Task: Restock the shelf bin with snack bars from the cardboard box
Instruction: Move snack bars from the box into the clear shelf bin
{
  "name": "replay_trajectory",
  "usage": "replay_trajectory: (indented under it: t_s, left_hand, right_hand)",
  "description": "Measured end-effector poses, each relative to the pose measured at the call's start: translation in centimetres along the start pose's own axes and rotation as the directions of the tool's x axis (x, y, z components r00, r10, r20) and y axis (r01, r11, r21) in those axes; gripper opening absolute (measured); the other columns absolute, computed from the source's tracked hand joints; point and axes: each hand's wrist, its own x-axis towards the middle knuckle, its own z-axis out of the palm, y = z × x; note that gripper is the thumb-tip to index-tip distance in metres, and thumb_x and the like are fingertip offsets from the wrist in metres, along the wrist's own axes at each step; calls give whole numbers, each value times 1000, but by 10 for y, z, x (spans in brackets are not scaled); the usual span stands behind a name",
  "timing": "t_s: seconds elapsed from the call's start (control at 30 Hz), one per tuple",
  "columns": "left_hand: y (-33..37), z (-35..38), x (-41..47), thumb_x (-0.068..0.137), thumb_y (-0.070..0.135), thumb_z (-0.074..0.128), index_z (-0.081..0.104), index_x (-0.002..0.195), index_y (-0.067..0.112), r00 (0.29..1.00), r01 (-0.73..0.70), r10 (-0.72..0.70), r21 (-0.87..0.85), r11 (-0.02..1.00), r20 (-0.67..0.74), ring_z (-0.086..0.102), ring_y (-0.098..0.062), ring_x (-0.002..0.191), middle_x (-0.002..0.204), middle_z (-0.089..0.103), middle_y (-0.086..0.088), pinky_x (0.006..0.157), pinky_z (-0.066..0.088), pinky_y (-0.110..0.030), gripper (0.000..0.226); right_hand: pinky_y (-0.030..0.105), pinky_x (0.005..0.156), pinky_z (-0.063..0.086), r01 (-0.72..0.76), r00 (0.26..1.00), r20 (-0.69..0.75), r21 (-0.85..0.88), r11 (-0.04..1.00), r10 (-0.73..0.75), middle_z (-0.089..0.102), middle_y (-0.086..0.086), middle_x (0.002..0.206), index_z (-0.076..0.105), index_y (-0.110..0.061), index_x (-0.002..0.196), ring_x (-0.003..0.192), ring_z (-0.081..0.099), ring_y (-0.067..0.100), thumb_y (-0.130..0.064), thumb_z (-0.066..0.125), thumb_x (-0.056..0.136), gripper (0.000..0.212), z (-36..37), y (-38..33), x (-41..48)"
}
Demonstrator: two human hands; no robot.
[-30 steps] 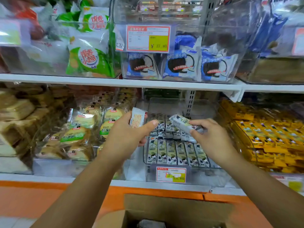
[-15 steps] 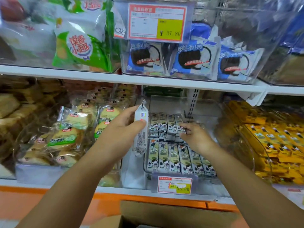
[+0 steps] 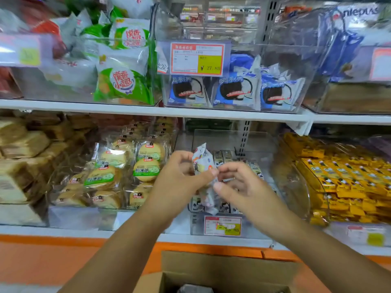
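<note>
Left hand (image 3: 179, 176) pinches upright snack bar (image 3: 202, 159) | right hand (image 3: 239, 187) fingers curled against the bar, grip unclear | both before clear shelf bin (image 3: 254, 140) | cardboard box (image 3: 211, 265) below

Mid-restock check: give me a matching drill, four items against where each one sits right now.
Things
1. white-wrapped snack bar
2. brown cardboard box
3. yellow snack packets
4. blue-and-white cookie packs

Places
A. upper shelf, in the bin bearing the large red-and-yellow price tag
B. bottom edge of view
C. pinched in the left hand
D. curved clear bin at far right

Pairs: 1-C, 2-B, 3-D, 4-A
</note>
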Motion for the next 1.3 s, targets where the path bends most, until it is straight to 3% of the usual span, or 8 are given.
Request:
replay_trajectory:
  t_s: [0.1, 0.23, 0.4, 0.57, 0.67, 0.83, 1.1, 1.3]
  left_hand:
    - [-3, 11, -7, 67, 37, 87, 51, 109, 31, 1000, -14, 15, 55, 998, -19, 71, -25, 89, 101, 72, -8, 78, 60, -48, 57]
    - [1, 15, -15, 83, 33, 75, 46, 132, 42, 995, 14, -16, 14, 1000, 101, 72, -13, 93, 106, 72, 0, 83, 60, -41, 58]
    - [0, 9, -15, 87, 19, 72, 60, 123, 30, 991, 57, -51, -47, 997, 122, 72, -15, 97, 109, 74, 0, 86, 59, -39, 39]
    - [-1, 10, -14, 88, 12, 70, 58, 126, 22, 991, 55, -44, -87, 995, 127, 73, -20, 95, 104, 75, -3, 80, 59, -37, 42]
    - [-1, 10, -10, 88, 13, 70, 58, 127, 21, 992, 45, -33, -91, 995, 126, 73, -21, 95, 104, 75, -4, 80, 60, -37, 42]
    - [-4, 8, 3, 88, 11, 70, 62, 123, 21, 996, 28, -21, -76, 997, 86, 73, -21, 94, 104, 74, -6, 74, 61, -32, 38]
    - [-13, -8, 15, 95, 34, 59, 35, 149, 30, 959, -175, 269, 562, 808, -88, 42, -12, 135, 148, 42, 8, 114, 35, -36, 60]
    - [-34, -6, 13, 103, 32, 40, 16, 156, 26, 999, -43, 53, 691, 721, 6, 64, -20, 105, 130, 61, -5, 84, 53, -34, 58]
  right_hand:
    - [37, 70, 53, -5, 1000, -31, -66, 998, 3, 56, -13, 84, 46, -36, 102, 74, 58, 14, -34, 72, 81, 34, 7, -3, -21]
    - [20, 67, 52, -79, 993, -74, 113, 990, 88, 63, -8, 98, 53, -25, 102, 85, 67, 3, -14, 68, 85, 25, -7, -2, -31]
    - [8, 67, 47, -120, 988, -78, 161, 980, 134, 68, -8, 102, 59, -23, 103, 89, 66, -3, -10, 65, 87, 21, -20, -6, -40]
    - [20, 78, 55, -171, 985, 11, 177, 969, 172, 68, -4, 107, 57, -20, 111, 96, 68, 8, -9, 73, 79, 38, -22, -3, -43]
    - [29, 87, 54, -148, 988, 49, 40, 988, 146, 66, -3, 110, 52, -33, 114, 98, 66, 10, -11, 77, 77, 50, -23, 0, -43]
    - [10, 87, 43, 75, 993, -55, -380, 922, -103, 53, -28, 113, 45, -53, 114, 106, 52, -8, -19, 73, 80, 55, -21, 0, -31]
    - [9, 68, 48, -128, 928, -368, -188, 974, 51, 59, -20, 107, 60, -31, 116, 91, 57, -4, -7, 67, 86, 38, -42, 37, 22]
    - [26, 91, 44, -362, 864, -464, -299, 883, 196, 59, 7, 129, 60, -16, 125, 113, 57, 18, -14, 65, 89, 37, -57, 77, 71]
